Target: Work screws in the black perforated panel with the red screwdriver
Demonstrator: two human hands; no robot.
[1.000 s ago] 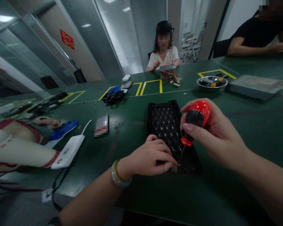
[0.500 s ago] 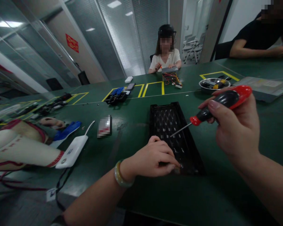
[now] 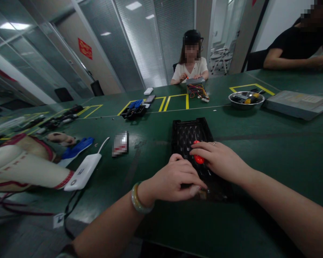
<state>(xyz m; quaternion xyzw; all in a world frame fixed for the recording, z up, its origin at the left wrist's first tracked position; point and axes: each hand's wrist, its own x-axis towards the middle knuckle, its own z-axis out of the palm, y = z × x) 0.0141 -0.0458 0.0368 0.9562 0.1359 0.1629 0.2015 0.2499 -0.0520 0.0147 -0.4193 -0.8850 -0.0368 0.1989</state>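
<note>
Screwdriver (image 3: 198, 158) swung down over black tray (image 3: 185, 132), centre-right, under right hand (image 3: 224, 156). Left hand (image 3: 174, 180), lower centre, likely steadies tray. Cannot tell whether either clamps.

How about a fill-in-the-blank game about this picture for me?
1. The right hand is on the screwdriver's ____ handle.
2. The bangle is on the person's ____ wrist.
3. The tray under the screwdriver is coloured ____.
4. The tape outlines on the table are ____.

Missing words: red; left; black; yellow.
</note>
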